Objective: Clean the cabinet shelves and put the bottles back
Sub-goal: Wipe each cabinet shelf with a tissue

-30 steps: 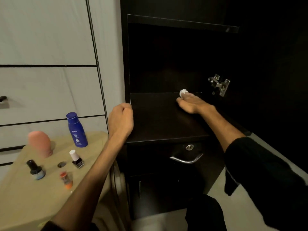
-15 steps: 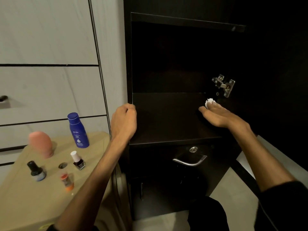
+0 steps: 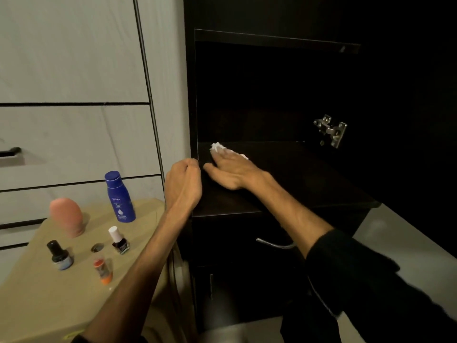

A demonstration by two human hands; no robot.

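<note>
Right hand [image 3: 232, 170]: I see flat fingers pressing a white tissue [image 3: 217, 147] on the shelf [image 3: 296, 174], far left corner.
Left hand [image 3: 184, 181]: fingers curled round the cabinet's side edge.
Bottles: blue bottle [image 3: 120, 196] and small ones stand on the beige table [image 3: 37, 293], outside the cabinet.
Risk: I judge the thin tissue could tear or slip from under flat fingers.
Hidden: shelf back is too dark to judge dust; tissue is mostly covered.

single head view, looking forward-down, close on cabinet shelf [image 3: 284, 174].
</note>
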